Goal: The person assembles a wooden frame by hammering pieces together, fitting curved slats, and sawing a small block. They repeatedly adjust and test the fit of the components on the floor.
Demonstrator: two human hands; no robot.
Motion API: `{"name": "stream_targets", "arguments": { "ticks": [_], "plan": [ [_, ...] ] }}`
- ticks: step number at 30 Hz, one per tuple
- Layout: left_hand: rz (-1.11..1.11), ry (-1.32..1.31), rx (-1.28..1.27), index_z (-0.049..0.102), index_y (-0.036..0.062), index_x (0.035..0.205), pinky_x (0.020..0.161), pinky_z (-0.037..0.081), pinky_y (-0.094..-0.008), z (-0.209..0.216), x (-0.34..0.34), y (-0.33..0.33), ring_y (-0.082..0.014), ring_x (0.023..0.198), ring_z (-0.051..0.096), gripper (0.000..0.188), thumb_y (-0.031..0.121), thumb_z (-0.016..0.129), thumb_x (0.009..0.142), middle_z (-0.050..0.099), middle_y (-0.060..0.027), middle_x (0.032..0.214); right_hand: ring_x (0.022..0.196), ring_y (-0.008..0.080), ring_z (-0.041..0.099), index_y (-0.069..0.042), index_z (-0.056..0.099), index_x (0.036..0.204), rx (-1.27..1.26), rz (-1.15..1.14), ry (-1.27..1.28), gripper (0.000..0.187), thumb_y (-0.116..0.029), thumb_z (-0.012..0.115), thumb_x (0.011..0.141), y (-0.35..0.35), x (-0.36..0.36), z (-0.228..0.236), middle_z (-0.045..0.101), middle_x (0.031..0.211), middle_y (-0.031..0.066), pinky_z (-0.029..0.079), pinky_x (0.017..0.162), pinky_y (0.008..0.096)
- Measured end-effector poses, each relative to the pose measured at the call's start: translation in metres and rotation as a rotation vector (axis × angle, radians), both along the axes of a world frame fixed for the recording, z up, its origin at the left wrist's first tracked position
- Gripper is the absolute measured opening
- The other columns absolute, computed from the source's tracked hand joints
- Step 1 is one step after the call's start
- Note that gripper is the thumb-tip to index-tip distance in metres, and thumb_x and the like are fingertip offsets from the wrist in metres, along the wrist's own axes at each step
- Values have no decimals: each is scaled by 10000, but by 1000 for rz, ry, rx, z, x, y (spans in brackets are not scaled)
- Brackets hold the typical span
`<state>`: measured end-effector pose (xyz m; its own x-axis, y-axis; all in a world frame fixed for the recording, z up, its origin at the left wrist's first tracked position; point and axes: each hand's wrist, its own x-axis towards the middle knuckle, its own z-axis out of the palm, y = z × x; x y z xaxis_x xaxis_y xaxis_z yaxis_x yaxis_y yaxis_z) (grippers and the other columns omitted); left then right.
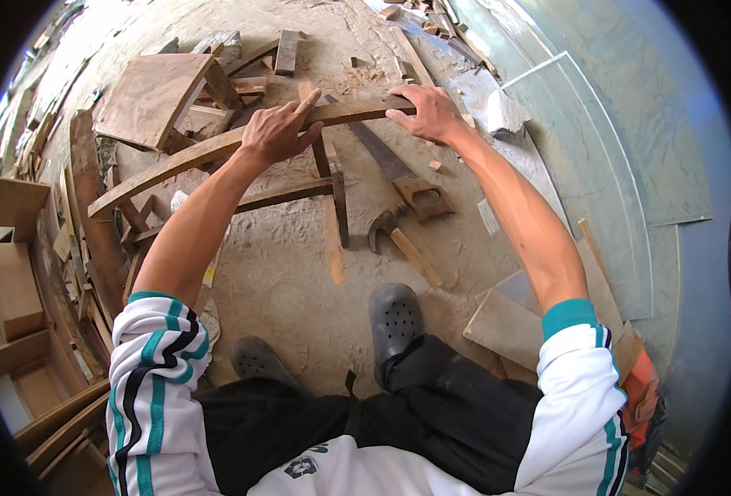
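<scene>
A long, narrow wooden strip [188,157] runs from the lower left up to the right, held across in front of me. My left hand [278,132] grips it along its middle, with the forefinger reaching along the wood. Its right end is in my right hand [428,112], fingers over the top and thumb on the near side. Under the strip stands a low wooden frame [287,195] with crossing bars; whether the strip rests on it I cannot tell. On the floor to the right lie a handsaw [428,198] and a claw hammer [415,255] with a wooden handle.
A wooden stool-like piece [154,91] lies at the far left. Scrap boards [88,240] and wooden boxes [14,289] crowd the left side. Glass sheets [584,157] lie to the right, with flat boards [506,326] near my right arm. My feet in grey clogs [396,318] stand close by.
</scene>
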<state>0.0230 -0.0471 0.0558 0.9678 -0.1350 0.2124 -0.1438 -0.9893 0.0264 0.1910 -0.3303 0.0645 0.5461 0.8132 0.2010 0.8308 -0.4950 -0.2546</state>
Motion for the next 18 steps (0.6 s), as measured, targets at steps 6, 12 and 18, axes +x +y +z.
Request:
{"name": "stream_targets", "arguments": {
  "ticks": [6,12,18],
  "plan": [
    [25,40,-9,364,186,1551,628,554,-459,-3,-4,0,-318,749,694,644,481,509,997,685,-133,931,1059,337,676,-142,666,1175,-19,-11,29,476,-500,683,862,4,-7,3,721,1144,103,478,925,503],
    [35,19,-32,371,212,1548,657,558,-468,-5,-5,-1,-327,765,701,647,519,491,991,691,-139,940,1093,304,669,-137,660,1211,7,-53,-2,549,-545,634,844,4,-13,-1,718,1181,126,454,917,504],
    [43,18,-32,386,209,1542,653,560,-464,1,1,-2,-339,761,706,651,506,522,979,706,-148,958,1080,311,675,-148,666,1232,37,-45,-46,579,-576,617,845,8,-4,-6,718,1189,122,462,903,528]
  ]
}}
